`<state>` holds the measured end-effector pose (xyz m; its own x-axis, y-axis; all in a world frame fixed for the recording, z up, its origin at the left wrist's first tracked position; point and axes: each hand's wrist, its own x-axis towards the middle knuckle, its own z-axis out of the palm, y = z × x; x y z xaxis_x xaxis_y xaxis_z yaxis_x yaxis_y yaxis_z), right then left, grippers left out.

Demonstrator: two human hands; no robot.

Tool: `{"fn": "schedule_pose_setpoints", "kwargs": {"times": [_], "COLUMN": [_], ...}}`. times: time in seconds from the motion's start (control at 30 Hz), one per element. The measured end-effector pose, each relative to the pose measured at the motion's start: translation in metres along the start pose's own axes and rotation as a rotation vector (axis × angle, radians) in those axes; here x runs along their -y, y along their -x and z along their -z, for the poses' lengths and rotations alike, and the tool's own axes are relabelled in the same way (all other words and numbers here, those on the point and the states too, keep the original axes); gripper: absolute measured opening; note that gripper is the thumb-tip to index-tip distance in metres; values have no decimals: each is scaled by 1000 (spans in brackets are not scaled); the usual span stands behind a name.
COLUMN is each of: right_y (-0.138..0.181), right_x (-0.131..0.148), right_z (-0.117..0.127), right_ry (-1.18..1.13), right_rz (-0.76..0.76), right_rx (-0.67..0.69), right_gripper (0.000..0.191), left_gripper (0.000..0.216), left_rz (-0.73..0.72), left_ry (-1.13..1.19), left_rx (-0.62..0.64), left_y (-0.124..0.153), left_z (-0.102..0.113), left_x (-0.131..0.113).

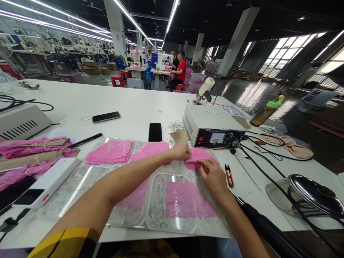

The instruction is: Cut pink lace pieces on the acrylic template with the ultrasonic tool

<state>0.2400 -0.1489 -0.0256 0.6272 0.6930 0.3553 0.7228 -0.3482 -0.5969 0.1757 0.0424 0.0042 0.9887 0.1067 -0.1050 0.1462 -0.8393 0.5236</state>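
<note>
Head view: your left hand and right hand are both at one pink fabric piece, which lies at the far right of the clear plastic board, just in front of the grey control box. Your left fingers are curled closed on its left edge; your right thumb and forefinger pinch its near edge. The fabric is bright pink, thin and soft-looking, with a flat, smooth upper area and a narrow band along the near side that looks folded over. Whether it is one layer or several, you cannot tell from here.

Near it on the board lies a pink lace panel, paler, roughly four-sided, with a scalloped near edge. Farther left sits a pink lace stack with a ragged, wavy near edge; another pink stack is partly hidden behind your left forearm. Orange-handled thread snips lie just beside your right hand, and a black phone lies beyond the board.
</note>
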Motion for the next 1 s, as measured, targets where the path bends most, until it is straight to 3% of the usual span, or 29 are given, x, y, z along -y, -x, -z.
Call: {"fn": "schedule_pose_setpoints", "kwargs": {"times": [0.27,0.47,0.57,0.73,0.87,1.0], "right_y": [0,-6,-4,10,29,49], "right_x": [-2,3,7,7,6,7], "right_z": [-3,2,5,9,13,21], "right_ry": [-124,-348,-468,-589,-589,-488], "right_rz": [-68,-299,-434,-587,-612,-559], "right_rx": [30,125,195,251,296,330], "right_gripper": [33,41,48,41,35,35], "left_gripper": [33,24,9,15,18,19], "left_rz": [-3,-92,-174,-314,-397,-423], "left_ry": [41,42,49,103,147,150], "left_rx": [-35,-40,-25,98,208,221], "left_y": [-1,7,23,68,100,116], "left_z": [6,17,21,12,0,-8], "left_x": [3,-7,-18,-30,-33,-29]}}
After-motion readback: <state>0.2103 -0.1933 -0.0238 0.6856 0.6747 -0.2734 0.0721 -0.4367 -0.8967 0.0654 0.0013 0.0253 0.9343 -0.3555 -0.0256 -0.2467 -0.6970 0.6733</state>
